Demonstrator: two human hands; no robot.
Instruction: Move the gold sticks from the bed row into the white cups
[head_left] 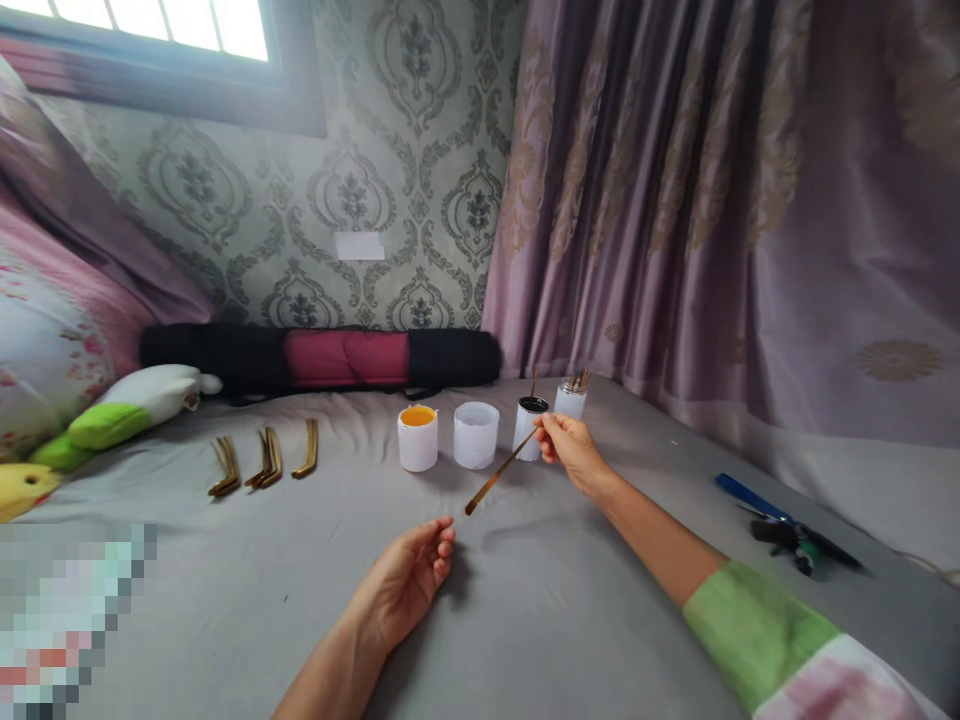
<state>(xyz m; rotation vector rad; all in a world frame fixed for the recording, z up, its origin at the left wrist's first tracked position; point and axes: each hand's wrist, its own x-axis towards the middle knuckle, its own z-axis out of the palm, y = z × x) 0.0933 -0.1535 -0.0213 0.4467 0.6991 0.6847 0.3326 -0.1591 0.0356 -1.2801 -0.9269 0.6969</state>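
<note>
My right hand (568,447) pinches one end of a thin brown stick (499,475), which slants down to the left and ends in a darker tip. That tip hangs just beyond the fingers of my left hand (415,572), without touching them. Nothing shows in my left hand, whose fingers are curled in. Behind the stick stand a white cup of orange-yellow contents (418,440), a whitish cup (475,438) and a white cup of black contents (529,445) with a stick in it. A further white jar (570,400) holds several brown sticks.
Three bundles of bent brown sticks (225,465) lie at the left on the grey sheet (585,620). A black and dark-red roll (345,358) runs along the wall. Plush toys (135,405) are at far left. A blue-and-black object (787,525) lies at right, near the curtain (675,200).
</note>
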